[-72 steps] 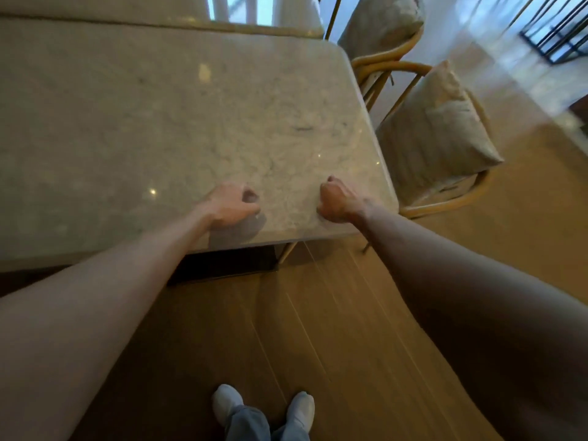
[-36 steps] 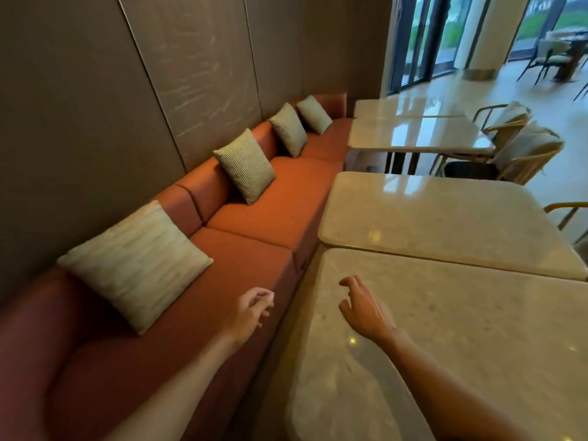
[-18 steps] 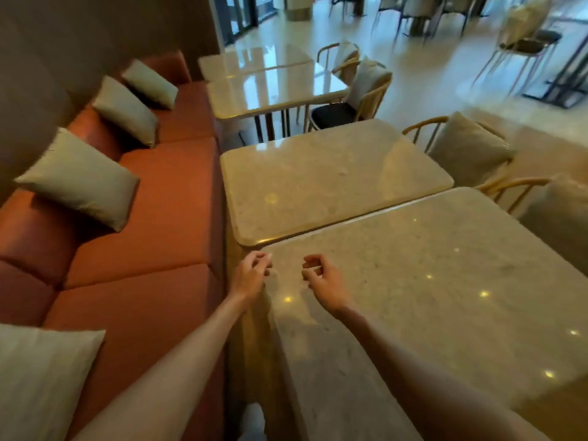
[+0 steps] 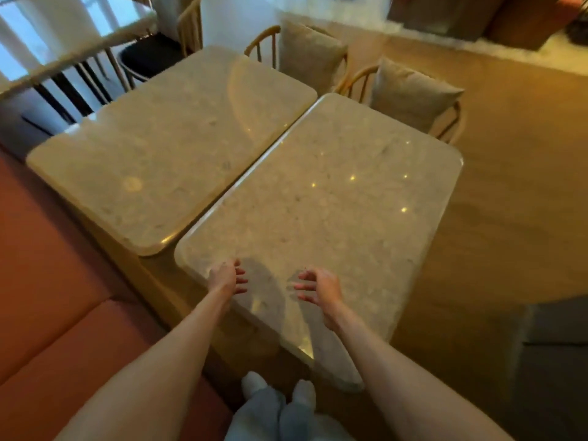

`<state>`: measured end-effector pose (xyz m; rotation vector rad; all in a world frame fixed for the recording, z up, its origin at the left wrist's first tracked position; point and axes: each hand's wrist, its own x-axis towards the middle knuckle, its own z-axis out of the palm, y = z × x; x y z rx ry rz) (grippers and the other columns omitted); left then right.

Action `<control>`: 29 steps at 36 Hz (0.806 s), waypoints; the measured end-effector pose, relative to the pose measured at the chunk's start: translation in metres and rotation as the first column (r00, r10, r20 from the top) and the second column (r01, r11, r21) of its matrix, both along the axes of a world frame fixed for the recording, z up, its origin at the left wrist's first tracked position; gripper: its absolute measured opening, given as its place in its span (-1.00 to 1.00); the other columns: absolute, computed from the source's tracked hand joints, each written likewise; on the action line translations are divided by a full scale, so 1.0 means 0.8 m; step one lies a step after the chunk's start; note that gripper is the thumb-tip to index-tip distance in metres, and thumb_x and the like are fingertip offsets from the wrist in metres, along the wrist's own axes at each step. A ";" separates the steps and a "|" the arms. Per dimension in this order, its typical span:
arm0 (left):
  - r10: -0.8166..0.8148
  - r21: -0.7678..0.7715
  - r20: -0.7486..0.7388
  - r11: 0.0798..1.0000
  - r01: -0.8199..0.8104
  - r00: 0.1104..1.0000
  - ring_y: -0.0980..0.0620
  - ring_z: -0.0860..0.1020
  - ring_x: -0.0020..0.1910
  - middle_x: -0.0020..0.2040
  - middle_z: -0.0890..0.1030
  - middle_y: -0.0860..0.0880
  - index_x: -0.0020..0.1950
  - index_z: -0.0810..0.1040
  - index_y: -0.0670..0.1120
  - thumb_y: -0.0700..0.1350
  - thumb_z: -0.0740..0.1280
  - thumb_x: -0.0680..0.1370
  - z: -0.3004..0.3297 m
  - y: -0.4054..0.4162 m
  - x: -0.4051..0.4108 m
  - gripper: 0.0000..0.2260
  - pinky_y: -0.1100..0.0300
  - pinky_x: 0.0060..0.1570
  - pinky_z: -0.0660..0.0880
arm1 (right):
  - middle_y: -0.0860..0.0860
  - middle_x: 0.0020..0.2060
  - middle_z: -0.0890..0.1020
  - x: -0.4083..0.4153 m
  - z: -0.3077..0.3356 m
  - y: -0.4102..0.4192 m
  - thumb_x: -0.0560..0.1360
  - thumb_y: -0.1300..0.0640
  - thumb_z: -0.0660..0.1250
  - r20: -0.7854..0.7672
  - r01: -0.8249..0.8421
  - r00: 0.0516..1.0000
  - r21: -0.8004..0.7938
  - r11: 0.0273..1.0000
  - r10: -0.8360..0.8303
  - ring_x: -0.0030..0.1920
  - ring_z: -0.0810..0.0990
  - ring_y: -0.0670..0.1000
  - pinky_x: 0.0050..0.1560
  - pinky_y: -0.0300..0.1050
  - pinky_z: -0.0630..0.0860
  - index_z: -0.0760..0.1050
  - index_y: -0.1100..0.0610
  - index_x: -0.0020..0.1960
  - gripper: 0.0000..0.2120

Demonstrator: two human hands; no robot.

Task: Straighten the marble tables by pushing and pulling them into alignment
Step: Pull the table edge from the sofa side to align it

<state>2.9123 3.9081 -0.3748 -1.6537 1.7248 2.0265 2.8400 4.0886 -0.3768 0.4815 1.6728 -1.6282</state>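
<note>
No writing was legible anywhere. An orange bench seat [image 4: 54, 281] ran along the left, and beside it the farther marble table [image 4: 165, 148] lay edge to edge with the nearer marble table [image 4: 334, 218], their bench-side ends stepped out of line. Over the nearer table's bench-side end, the left hand [image 4: 226, 277] and right hand [image 4: 319, 287] hovered with fingers loosely spread, holding nothing, while two cushioned chairs [image 4: 410, 97] stood along the tables' far ends.

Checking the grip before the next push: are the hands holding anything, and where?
Nothing is held. Left hand and right hand hover over the near marble table, fingers loosely curled.
</note>
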 end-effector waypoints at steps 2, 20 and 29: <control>0.012 0.053 -0.009 0.999 -0.012 1.000 -0.19 0.56 -0.14 0.00 0.55 -0.28 0.20 0.49 -0.29 -0.11 0.13 0.69 0.006 0.016 -0.004 -0.72 0.02 -0.16 0.55 | 0.17 -0.06 0.60 0.015 -0.007 0.003 0.62 0.15 0.16 0.095 0.062 0.994 -0.019 0.998 -0.060 -0.06 0.63 0.18 -0.13 0.05 0.59 0.52 0.25 0.06 -0.78; 0.084 0.554 0.208 0.811 -0.189 0.974 -0.30 0.50 0.24 0.29 0.46 -0.30 0.54 0.20 -0.09 0.06 0.31 0.60 -0.087 -0.065 0.046 -0.43 -0.23 0.28 0.47 | 0.32 0.21 0.53 0.144 -0.087 -0.037 0.53 -0.17 0.32 0.660 0.298 0.686 0.129 0.946 -0.306 0.18 0.55 0.30 0.20 0.27 0.55 0.41 0.33 0.30 -0.39; 0.059 0.681 0.158 0.716 -0.152 0.986 -0.26 0.48 0.33 0.39 0.49 -0.23 0.52 0.30 -0.10 0.15 0.38 0.54 -0.121 -0.120 0.032 -0.36 -0.22 0.35 0.41 | 0.30 0.37 0.43 0.158 -0.126 -0.099 0.57 -0.04 0.34 0.557 0.815 0.463 0.040 0.578 -0.690 0.35 0.45 0.31 0.31 0.29 0.42 0.47 0.10 0.16 -0.73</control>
